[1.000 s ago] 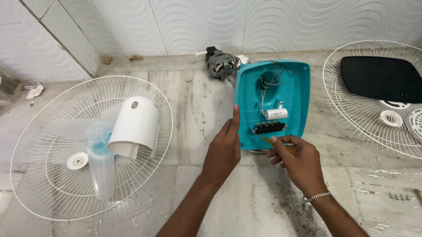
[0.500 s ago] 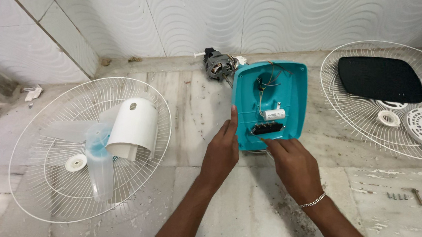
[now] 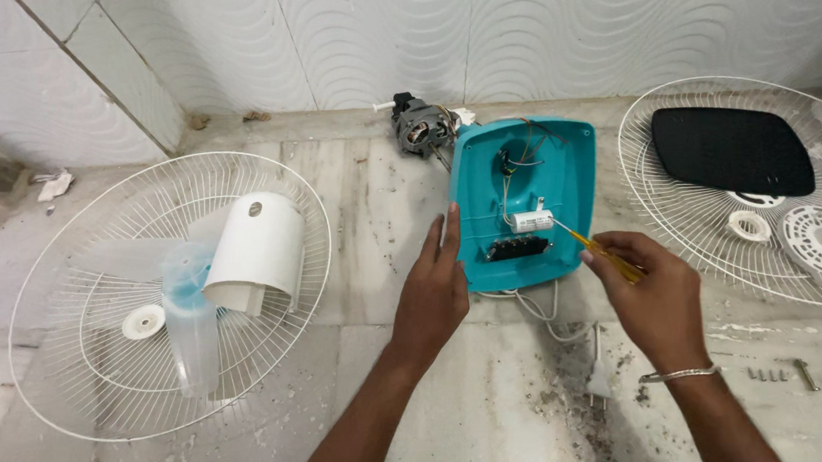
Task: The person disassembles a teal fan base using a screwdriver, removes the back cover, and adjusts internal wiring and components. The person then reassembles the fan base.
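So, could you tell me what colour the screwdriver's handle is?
Translucent yellow; the screwdriver shows in the head view, in the right hand.

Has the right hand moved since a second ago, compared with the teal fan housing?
Yes. The right hand has shifted right, off the teal housing's bottom edge to its lower right corner, and now points a yellow screwdriver at the white capacitor.

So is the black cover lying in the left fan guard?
No, the black cover lies in the right fan guard, while the left guard holds a white cover and the clear blade.
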